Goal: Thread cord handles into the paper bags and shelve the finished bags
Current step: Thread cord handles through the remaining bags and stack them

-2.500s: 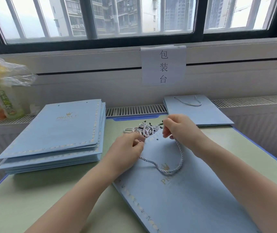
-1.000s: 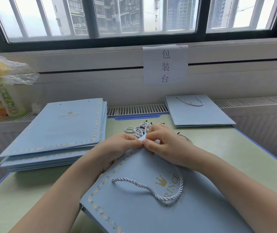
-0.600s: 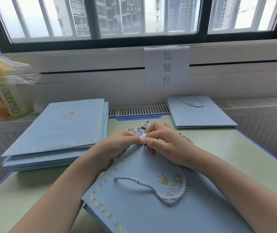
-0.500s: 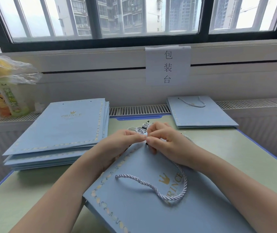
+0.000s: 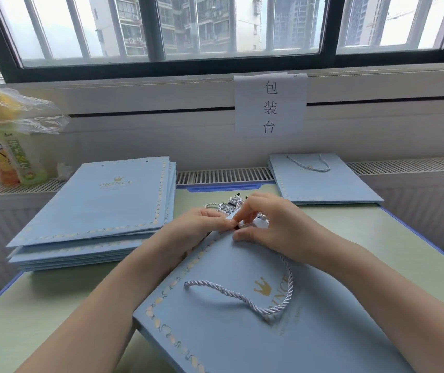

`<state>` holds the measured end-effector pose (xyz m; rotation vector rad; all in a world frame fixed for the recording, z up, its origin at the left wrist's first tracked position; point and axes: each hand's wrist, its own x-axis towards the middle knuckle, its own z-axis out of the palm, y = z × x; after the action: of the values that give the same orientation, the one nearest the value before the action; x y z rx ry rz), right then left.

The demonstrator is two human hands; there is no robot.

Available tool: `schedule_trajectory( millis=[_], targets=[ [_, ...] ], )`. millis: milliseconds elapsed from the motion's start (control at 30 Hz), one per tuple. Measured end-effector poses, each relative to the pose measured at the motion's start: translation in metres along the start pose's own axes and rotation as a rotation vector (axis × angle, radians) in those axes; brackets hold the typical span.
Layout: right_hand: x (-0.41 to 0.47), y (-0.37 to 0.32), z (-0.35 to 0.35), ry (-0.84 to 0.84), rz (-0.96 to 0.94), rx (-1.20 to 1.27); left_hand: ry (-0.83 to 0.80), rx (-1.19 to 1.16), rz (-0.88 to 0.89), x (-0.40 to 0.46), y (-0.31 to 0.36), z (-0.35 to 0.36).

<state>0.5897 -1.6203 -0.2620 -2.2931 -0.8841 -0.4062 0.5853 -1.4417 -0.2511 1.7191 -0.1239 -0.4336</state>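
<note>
A flat light-blue paper bag point(image 5: 215, 329) with a gold crown print lies on the green table in front of me. A white twisted cord point(image 5: 245, 297) loops across its face. My left hand point(image 5: 196, 227) pinches the bag's top edge. My right hand point(image 5: 272, 222) pinches the cord's black-tipped end against that same edge, fingertips meeting those of the left. Just behind my hands lies a small heap of loose cords point(image 5: 229, 204). A bag with a cord handle point(image 5: 320, 179) lies flat at the back right.
A stack of several flat blue bags point(image 5: 99, 205) sits at the left. Snack packets in a plastic bag point(image 5: 5, 135) stand on the radiator ledge at far left. A paper sign point(image 5: 269, 103) hangs on the wall below the window.
The bag has been swung so its top edge points away and left. Both hands came together at that edge. Over the last half second they hardly moved.
</note>
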Motion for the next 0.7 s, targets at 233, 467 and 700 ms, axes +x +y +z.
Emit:
schedule_trajectory(
  millis=[233, 467, 700],
  targets=[
    [0.001, 0.000, -0.001, 0.027, -0.010, -0.123, 0.038, 0.027, -0.009, -0.003, 0.004, 0.000],
    [-0.002, -0.009, 0.000, 0.122, -0.182, -0.539, 0.012, 0.024, 0.018, -0.007, 0.006, -0.001],
    [-0.002, -0.012, 0.002, 0.109, -0.155, -0.430, 0.002, 0.026, 0.032, -0.009, 0.007, -0.003]
  ],
)
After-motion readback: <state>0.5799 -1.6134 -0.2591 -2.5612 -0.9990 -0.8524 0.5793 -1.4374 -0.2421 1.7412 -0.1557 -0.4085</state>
